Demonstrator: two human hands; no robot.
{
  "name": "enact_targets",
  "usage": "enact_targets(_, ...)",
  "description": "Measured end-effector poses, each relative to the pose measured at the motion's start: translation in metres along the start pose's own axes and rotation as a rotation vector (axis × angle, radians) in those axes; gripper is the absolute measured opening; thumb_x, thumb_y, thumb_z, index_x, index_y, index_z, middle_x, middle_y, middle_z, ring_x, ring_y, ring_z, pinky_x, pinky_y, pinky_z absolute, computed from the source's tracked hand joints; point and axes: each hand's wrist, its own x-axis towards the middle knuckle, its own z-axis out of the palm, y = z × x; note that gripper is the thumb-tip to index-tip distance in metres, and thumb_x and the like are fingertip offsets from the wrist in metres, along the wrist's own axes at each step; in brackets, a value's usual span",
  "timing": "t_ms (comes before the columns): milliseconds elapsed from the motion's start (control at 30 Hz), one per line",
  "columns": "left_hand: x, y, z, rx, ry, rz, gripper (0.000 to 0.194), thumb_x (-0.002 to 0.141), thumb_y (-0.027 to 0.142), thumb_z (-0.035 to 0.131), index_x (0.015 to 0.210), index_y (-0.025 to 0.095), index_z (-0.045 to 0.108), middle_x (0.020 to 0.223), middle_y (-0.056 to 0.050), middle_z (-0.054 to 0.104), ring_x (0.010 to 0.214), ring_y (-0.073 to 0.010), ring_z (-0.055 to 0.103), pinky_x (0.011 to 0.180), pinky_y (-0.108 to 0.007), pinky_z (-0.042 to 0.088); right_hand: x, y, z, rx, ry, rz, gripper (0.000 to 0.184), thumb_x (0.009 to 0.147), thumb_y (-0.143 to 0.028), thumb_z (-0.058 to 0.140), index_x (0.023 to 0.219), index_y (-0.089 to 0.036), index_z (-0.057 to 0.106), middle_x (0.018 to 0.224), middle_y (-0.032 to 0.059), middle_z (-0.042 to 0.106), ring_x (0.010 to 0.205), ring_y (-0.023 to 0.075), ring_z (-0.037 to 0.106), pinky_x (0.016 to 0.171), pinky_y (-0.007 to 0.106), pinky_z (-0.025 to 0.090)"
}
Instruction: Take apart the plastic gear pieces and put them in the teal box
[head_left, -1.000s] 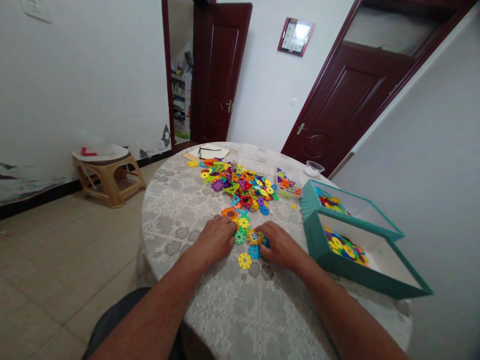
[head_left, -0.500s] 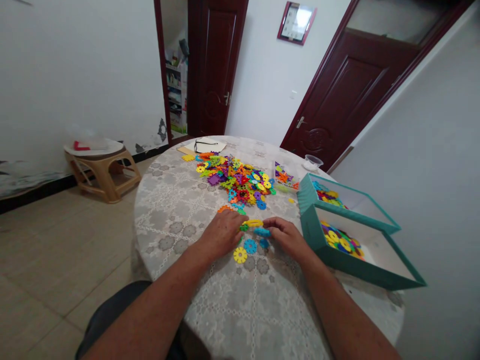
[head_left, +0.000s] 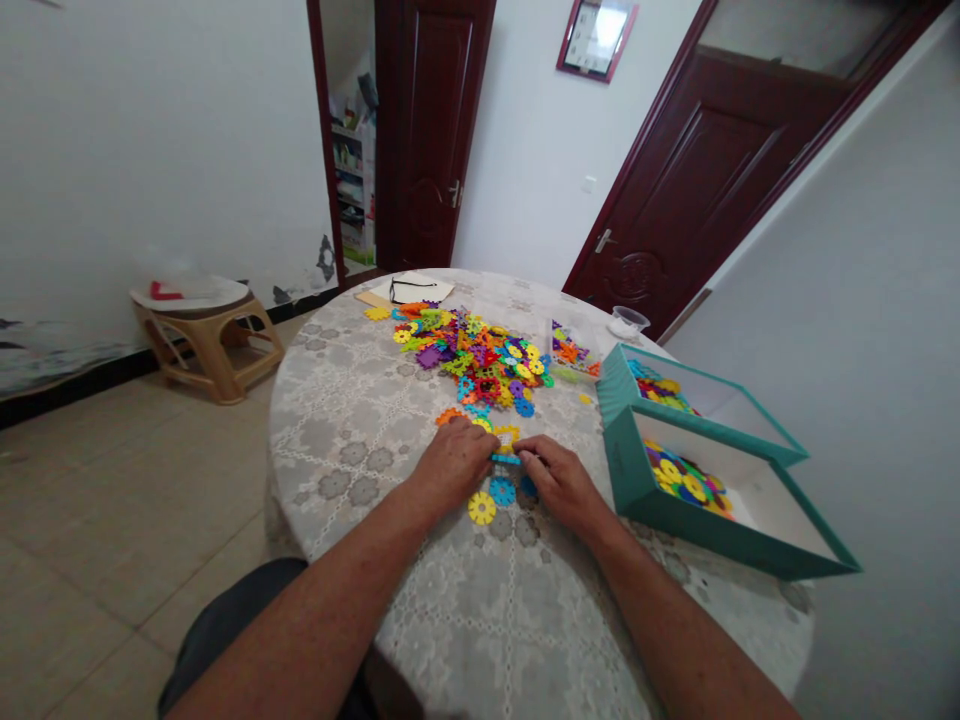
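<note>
Close together over the table, both hands have their fingers closed on small plastic building pieces. My left hand grips the left side of a yellow toothed piece, its fingertips partly hidden. My right hand pinches a blue notched disc, seen edge-on and touching or right against the yellow piece's near side. Just below lie another blue notched disc and a yellow notched disc, flat on the cloth. One more blue disc is partly covered by my right hand. An orange piece lies beyond my left fingers.
A pile of colourful interlocking pieces spreads over the table's far middle. Two teal boxes with discs inside stand at the right. A clear container, a plastic cup and eyeglasses sit toward the back.
My right hand has moved left toward my left hand. The blue disc has come up against the yellow piece, which is now tipped to show its square, open face.
</note>
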Motion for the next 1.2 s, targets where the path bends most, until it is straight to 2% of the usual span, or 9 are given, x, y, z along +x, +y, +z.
enact_targets(267,0.001,0.001,0.006,-0.065,0.034,0.027,0.014,0.096,0.020,0.056,0.103,0.019,0.069,0.102,-0.011,0.072,0.101,-0.0270,0.062,0.095,-0.042,0.044,-0.002,-0.016,0.007,0.068,-0.058,-0.151,0.021,0.100,-0.023,0.055,0.113,-0.024,0.071,0.111,0.0071,0.072,0.105,0.0212,0.067,0.097,0.037,0.053)
enact_targets(500,-0.004,0.006,-0.005,-0.151,0.088,-0.023,0.018,0.089,0.014,0.054,0.101,0.018,0.066,0.105,-0.012,0.070,0.104,-0.0271,0.061,0.094,-0.038,0.046,-0.003,-0.025,0.005,0.084,-0.052,-0.221,0.026,0.099,-0.021,0.053,0.120,-0.026,0.068,0.118,0.0080,0.070,0.113,0.0227,0.065,0.103,0.040,0.052)
enact_targets(567,-0.004,0.009,-0.010,-0.223,0.105,-0.071,0.016,0.089,0.016,0.053,0.099,0.019,0.065,0.101,-0.010,0.070,0.098,-0.0254,0.062,0.088,-0.036,0.046,-0.003,-0.024,0.004,0.111,0.000,-0.188,0.026,0.100,-0.024,0.052,0.120,-0.026,0.069,0.119,0.0084,0.070,0.114,0.0233,0.065,0.104,0.041,0.052)
enact_targets(700,-0.003,0.014,-0.016,-0.415,0.134,-0.227,0.007,0.089,0.020,0.054,0.090,0.022,0.060,0.082,-0.002,0.065,0.076,-0.0189,0.059,0.071,-0.030,0.041,-0.004,-0.019,0.002,0.232,0.192,0.001,0.032,0.102,-0.036,0.050,0.129,-0.025,0.066,0.125,0.0102,0.069,0.114,0.0251,0.066,0.099,0.042,0.055)
enact_targets(833,-0.001,0.015,-0.018,-0.532,0.080,-0.281,0.005,0.088,0.020,0.055,0.085,0.022,0.058,0.074,0.001,0.062,0.068,-0.0154,0.056,0.063,-0.027,0.036,-0.004,-0.017,0.002,0.299,0.129,0.088,0.040,0.103,-0.042,0.050,0.138,-0.024,0.060,0.130,0.0114,0.067,0.113,0.0246,0.067,0.094,0.039,0.057)
enact_targets(1033,0.000,0.012,-0.020,-0.461,0.118,-0.322,0.006,0.088,0.021,0.056,0.082,0.022,0.056,0.074,0.001,0.061,0.069,-0.0155,0.056,0.065,-0.028,0.036,-0.004,-0.011,0.002,0.124,0.109,-0.019,0.033,0.102,-0.036,0.052,0.131,-0.025,0.064,0.128,0.0101,0.066,0.112,0.0233,0.065,0.090,0.036,0.057)
enact_targets(1133,-0.002,0.008,-0.026,-0.453,0.176,-0.396,0.008,0.091,0.026,0.056,0.084,0.022,0.056,0.074,0.001,0.062,0.069,-0.0155,0.055,0.066,-0.028,0.037,-0.005,-0.006,0.001,-0.055,0.060,-0.105,0.037,0.098,-0.032,0.059,0.134,-0.025,0.063,0.132,0.0112,0.066,0.122,0.0269,0.061,0.101,0.043,0.053)
enact_targets(1200,-0.003,0.004,-0.032,-0.470,0.214,-0.470,0.012,0.093,0.031,0.054,0.085,0.022,0.057,0.074,0.001,0.064,0.069,-0.0159,0.056,0.066,-0.028,0.039,-0.006,-0.005,0.002,-0.177,-0.016,-0.144,0.038,0.096,-0.031,0.064,0.133,-0.024,0.063,0.131,0.0125,0.067,0.124,0.0295,0.059,0.108,0.049,0.048)
